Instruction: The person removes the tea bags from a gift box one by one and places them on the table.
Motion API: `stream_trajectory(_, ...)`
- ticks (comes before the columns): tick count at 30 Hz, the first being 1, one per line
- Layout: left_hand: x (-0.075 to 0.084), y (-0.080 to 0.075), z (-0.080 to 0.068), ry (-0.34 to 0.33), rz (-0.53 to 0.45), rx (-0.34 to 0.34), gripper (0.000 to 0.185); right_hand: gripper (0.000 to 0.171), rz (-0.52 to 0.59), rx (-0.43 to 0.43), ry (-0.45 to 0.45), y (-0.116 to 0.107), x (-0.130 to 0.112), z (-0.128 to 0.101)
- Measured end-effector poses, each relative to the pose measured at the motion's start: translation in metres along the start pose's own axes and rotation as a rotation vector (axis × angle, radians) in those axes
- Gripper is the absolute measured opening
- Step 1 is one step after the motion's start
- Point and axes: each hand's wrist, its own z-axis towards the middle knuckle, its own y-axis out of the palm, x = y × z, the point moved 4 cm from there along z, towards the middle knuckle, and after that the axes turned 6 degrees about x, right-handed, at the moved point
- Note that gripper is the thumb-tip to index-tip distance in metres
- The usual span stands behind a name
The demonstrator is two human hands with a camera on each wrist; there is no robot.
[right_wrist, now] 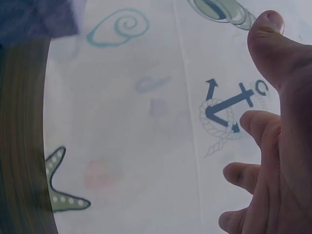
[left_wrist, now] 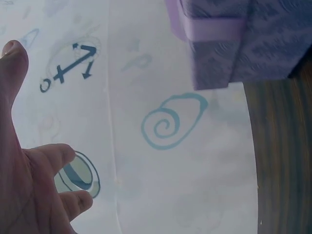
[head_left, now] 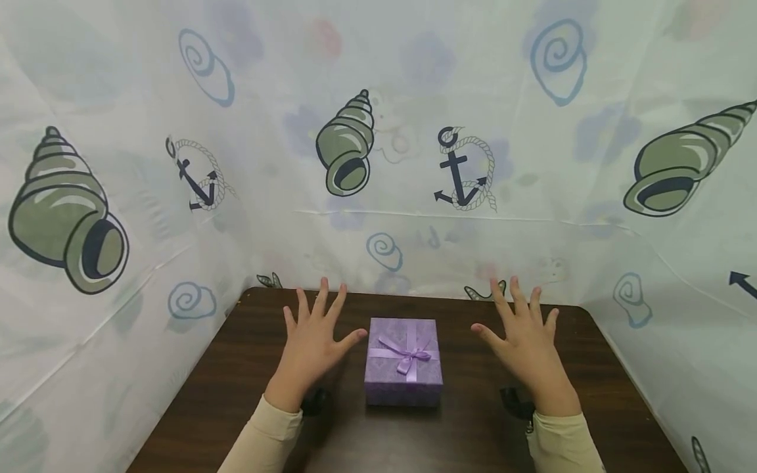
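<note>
A purple gift box (head_left: 403, 361) with a lilac ribbon tied in a bow on its lid sits on the dark wooden table, between the two hands. To its left, my left hand (head_left: 313, 345) is spread with straight fingers, its thumb pointing toward the box and nothing held. On the other side my right hand (head_left: 528, 348) is spread the same way, a little farther from the box, also holding nothing. Part of the box (left_wrist: 214, 58) fills the top right of the left wrist view. Only a corner of the box (right_wrist: 39, 19) shows in the right wrist view.
The brown table (head_left: 467, 447) ends at a white curtain (head_left: 402, 256) printed with shells and anchors, which encloses the back and both sides. A dark wrist strap (head_left: 516, 403) shows below the right hand, and another dark piece (head_left: 315, 401) beside the left wrist.
</note>
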Motion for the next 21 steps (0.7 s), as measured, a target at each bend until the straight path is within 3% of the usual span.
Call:
stream_trajectory(6,0.009,-0.002,-0.006,0.025,-0.039,-0.016,0.102,0.097,0.084,-0.014,-0.025,0.003,-0.014,0.003)
stream_trajectory(14,0.016,0.002,-0.013,0.029,-0.089,-0.099,0.104,0.089,0.272,-0.136,-0.014,0.020,-0.032,-0.003)
stream_trajectory(21,0.020,0.013,-0.015,0.028,-0.121,-0.210,0.111,0.054,0.338,-0.236,0.002,0.048,-0.044,-0.004)
